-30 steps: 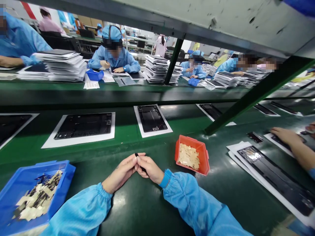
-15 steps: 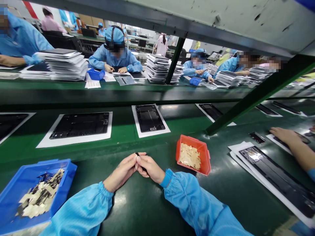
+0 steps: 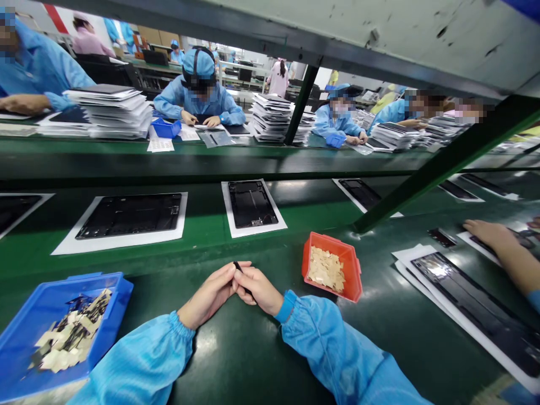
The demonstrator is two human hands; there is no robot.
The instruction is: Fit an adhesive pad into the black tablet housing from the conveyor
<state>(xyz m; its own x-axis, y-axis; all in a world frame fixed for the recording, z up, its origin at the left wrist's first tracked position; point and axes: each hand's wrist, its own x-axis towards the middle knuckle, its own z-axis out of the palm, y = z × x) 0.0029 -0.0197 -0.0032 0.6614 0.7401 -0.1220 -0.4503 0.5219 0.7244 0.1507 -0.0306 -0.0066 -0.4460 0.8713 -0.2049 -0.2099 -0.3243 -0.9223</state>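
Over the near stretch of green counter [image 3: 228, 360], it's all fingertips right now! The right hand [image 3: 259, 289] is pinching a small black piece [image 3: 237, 265] between thumb and fingers, its dark tip poking up where the two hands meet. In comes the left hand [image 3: 206, 298], its fingertips drawn in against that same spot, though whether they truly grip the piece, I cannot tell: the fingers cover it.

Delicate stuff, this, and good handling looks like a light, steady pinch: one side anchors the piece while the other works only at its end, wrists quiet. Squeeze too hard and something this slim could bend or crease, I'd judge; turning it slightly outward would give a better view of the edge.

Off to the left sits a blue tray [image 3: 25, 332] with pale and dark scraps [image 3: 76, 337]; to the right, a red tray [image 3: 353, 270] of tan pieces [image 3: 327, 270]. Beyond the hands, a black panel [image 3: 253, 202] lies flat on a white sheet [image 3: 234, 229].
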